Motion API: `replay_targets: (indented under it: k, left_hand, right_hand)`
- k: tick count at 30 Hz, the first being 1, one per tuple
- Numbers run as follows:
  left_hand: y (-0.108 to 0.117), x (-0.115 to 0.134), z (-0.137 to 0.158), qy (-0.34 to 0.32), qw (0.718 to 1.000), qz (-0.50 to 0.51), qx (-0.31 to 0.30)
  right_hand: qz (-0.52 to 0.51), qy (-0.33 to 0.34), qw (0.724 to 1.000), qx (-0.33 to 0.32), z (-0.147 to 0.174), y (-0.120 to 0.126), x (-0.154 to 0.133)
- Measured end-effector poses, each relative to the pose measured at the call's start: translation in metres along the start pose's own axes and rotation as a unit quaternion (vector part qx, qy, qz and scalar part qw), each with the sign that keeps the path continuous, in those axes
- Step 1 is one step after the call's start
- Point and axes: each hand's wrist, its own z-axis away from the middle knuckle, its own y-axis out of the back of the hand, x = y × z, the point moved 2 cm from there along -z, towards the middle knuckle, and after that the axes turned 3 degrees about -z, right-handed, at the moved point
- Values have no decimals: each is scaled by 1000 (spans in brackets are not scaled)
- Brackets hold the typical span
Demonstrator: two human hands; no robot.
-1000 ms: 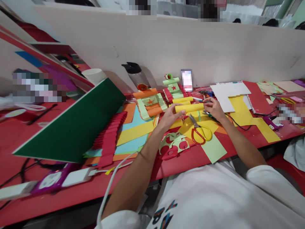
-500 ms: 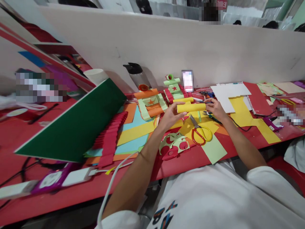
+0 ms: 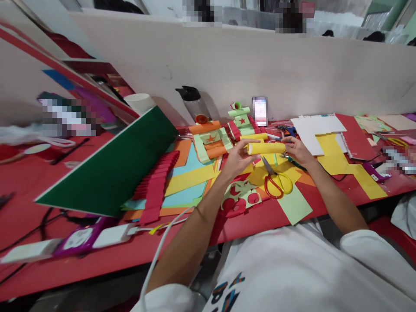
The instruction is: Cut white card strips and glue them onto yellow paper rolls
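Note:
A yellow paper roll [image 3: 267,148] is held level above the table. My left hand [image 3: 238,159] closes on its left end with thumb and fingers, and the roll's open end faces that way. At the right end my right hand [image 3: 298,152] pinches the roll with its fingertips. Just below lie scissors [image 3: 273,178] with red and yellow handles, on yellow paper sheets. Another yellow roll [image 3: 255,137] rests behind the one I hold. Beyond my left hand stand an orange and green paper figure [image 3: 210,141] with a star and a smaller green and red one [image 3: 240,121].
A green board [image 3: 107,169] leans at the left beside a pleated red paper strip [image 3: 154,186]. A bottle [image 3: 193,104] and a phone [image 3: 260,111] stand against the white partition [image 3: 208,60]. A white cable [image 3: 159,247] crosses near my left arm. White sheets [image 3: 312,130] lie right.
The view has shifted slightly, so things sit further right. The yellow roll has turned a little, showing more of its open left end. Both hands stay on it.

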Motion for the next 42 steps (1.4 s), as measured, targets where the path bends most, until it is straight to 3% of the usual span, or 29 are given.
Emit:
replay_targets:
  k: [6, 12, 20, 25, 28, 34, 38, 42]
  left_hand:
    - [2, -3, -1, -7, 1000, -27, 13]
    - [4, -1, -1, 45, 999, -9, -15]
    - [6, -2, -2, 72, 986, -149, -14]
    - [11, -3, -3, 103, 986, -127, 11]
    - [20, -6, -3, 116, 987, -104, 46]
    - [49, -16, -9, 123, 980, -116, 108]
    - [65, -25, -10, 125, 965, -222, 63]
    - [69, -29, -5, 131, 916, -378, 21]
  right_hand:
    - [4, -4, 1000, 6, 1, 0, -3]
    - [18, 19, 999, 25, 2, -1, -8]
    - [114, 88, 989, 34, 3, -4, -11]
    - [126, 91, 987, 34, 5, -7, -12]
    - [118, 99, 986, 67, 4, -1, -15]
    - [78, 123, 966, 213, -8, 35, -19]
    - [54, 137, 955, 256, -11, 54, -22]
    - [26, 133, 958, 251, -11, 52, -21]
